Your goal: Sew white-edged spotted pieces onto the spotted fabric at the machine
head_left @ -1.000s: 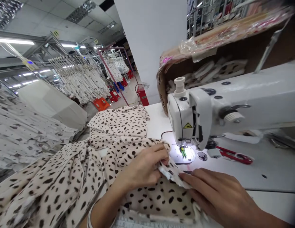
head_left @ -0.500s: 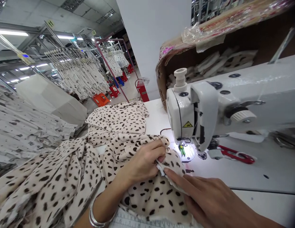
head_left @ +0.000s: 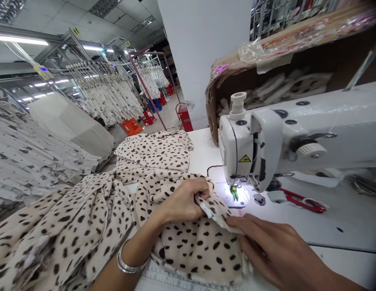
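Cream fabric with dark spots (head_left: 203,250) lies bunched on the sewing table in front of me. My left hand (head_left: 186,200), with a silver bangle at the wrist, is closed on a fold of it near the white seam edge. Lower right, my right hand (head_left: 267,244) pinches the same edge between thumb and fingers, so a short stretch of raw seam shows between the hands. Just beyond, the sewing machine (head_left: 236,149) stands with its lit green presser foot (head_left: 234,193) over the needle plate. No fabric lies under the foot.
More spotted fabric (head_left: 154,151) is piled behind and to the left. Red thread snips (head_left: 306,202) lie under the machine arm. A cardboard box (head_left: 214,97) with fabric pieces stands behind the machine. A printed ruler (head_left: 172,283) runs along the table's front edge.
My right hand has slid right and down along the seam edge, away from the left hand, exposing more of it. The whole view has shifted slightly.
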Available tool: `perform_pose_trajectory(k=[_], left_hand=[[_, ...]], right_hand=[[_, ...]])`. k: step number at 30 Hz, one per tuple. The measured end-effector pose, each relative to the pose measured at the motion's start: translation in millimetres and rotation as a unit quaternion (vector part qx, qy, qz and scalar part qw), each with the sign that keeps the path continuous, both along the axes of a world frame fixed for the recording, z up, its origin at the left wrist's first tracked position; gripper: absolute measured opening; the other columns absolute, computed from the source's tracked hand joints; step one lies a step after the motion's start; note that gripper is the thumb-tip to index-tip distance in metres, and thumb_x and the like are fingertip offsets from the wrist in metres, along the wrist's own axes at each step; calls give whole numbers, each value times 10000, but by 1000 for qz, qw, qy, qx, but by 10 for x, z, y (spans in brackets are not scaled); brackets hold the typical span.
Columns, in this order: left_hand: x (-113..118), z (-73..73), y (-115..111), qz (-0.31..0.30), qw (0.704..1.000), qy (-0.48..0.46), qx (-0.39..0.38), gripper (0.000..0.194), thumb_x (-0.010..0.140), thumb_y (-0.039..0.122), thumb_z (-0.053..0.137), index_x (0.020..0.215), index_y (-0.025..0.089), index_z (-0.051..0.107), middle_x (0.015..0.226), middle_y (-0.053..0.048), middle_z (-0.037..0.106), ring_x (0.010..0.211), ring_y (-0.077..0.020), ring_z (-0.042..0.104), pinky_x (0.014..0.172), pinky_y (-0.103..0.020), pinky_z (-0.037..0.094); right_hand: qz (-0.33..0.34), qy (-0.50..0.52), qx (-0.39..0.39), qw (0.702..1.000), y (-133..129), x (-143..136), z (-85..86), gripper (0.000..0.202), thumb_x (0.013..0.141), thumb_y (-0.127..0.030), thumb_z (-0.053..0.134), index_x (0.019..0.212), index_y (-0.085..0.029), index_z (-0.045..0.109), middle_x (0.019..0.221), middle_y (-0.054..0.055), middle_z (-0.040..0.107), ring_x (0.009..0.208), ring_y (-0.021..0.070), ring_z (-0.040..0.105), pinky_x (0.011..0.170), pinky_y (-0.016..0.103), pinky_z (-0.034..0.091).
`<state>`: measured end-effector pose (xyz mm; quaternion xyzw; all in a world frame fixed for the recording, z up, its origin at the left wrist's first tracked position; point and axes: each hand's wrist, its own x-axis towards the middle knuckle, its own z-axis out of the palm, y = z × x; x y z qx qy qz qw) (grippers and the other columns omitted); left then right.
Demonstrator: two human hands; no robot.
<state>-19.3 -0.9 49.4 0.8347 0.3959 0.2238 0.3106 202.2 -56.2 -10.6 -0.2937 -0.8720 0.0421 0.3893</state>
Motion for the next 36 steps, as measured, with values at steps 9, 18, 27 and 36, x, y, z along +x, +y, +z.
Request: perform_pose_trajectory(k=[9, 18, 27, 36], left_hand=[[-76, 137, -17, 45, 995, -16, -82, 163, 683, 120, 669, 835, 154, 623, 770, 19, 585, 596, -87, 434, 542, -199, 354], [-99, 188, 29, 67, 997, 15, 40, 171, 811, 299, 694, 908, 161, 664, 1023, -78, 636, 990, -232, 573, 902, -368, 452], [-309, 905, 115, 119, 961, 220, 115, 244, 939, 372, 501, 838, 170, 592, 848, -22, 617, 774, -177, 570, 713, -301, 458], [115, 350, -40, 120, 939, 285, 149, 192, 924, 198, 520, 1099, 147, 581, 1130, -115, 622, 974, -243, 606, 855, -398, 502]], right_hand=[[-90, -16, 9, 996, 66, 25, 16, 281, 961, -170, 374, 1198, -172, 526, 897, 65, 671, 627, 159, 649, 481, 251, 471], [39, 8, 107, 993, -214, -403, -99, 306, 1006, -268, 405, 1221, -169, 598, 976, 34, 704, 919, 185, 633, 856, 328, 453], [239, -57, -32, 969, -287, -182, 13, 191, 957, -205, 505, 767, -210, 512, 835, 26, 584, 758, 162, 541, 684, 272, 455], [159, -6, 36, 987, -245, -176, -11, 247, 933, -70, 370, 849, -187, 570, 880, 58, 614, 838, 179, 582, 865, 345, 488]])
